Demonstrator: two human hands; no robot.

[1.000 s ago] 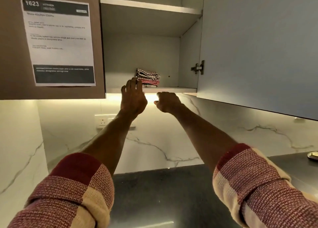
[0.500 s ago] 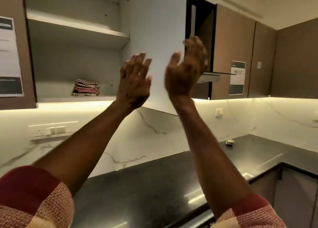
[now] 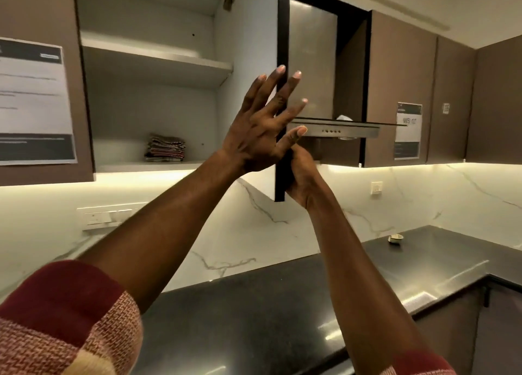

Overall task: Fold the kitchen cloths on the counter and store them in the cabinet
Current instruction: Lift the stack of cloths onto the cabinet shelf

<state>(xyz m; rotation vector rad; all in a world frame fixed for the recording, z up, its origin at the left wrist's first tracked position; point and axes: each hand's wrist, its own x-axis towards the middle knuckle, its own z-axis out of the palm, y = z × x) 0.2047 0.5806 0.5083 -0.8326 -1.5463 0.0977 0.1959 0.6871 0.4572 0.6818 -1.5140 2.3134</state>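
Note:
A stack of folded checked kitchen cloths (image 3: 165, 149) lies on the lower shelf (image 3: 135, 166) of the open wall cabinet. The cabinet door (image 3: 248, 63) stands nearly edge-on to me, its dark edge in the middle of the view. My left hand (image 3: 262, 128) is raised with fingers spread and straight in front of that edge, the palm toward the door's inner face. My right hand (image 3: 299, 176) grips the door's lower edge, fingers wrapped round it and partly hidden behind the left hand.
A printed sheet (image 3: 34, 103) hangs on the closed cabinet door at left. A range hood (image 3: 339, 128) juts out right of the door. Below runs a black counter (image 3: 282, 304) with a small dish (image 3: 395, 238) at the far right, and a marble backsplash with a socket strip (image 3: 107, 216).
My head has turned right. Both hands left the shelf with the cloths and rose to the door; the right hand has taken hold of its lower edge, and the door has swung toward edge-on.

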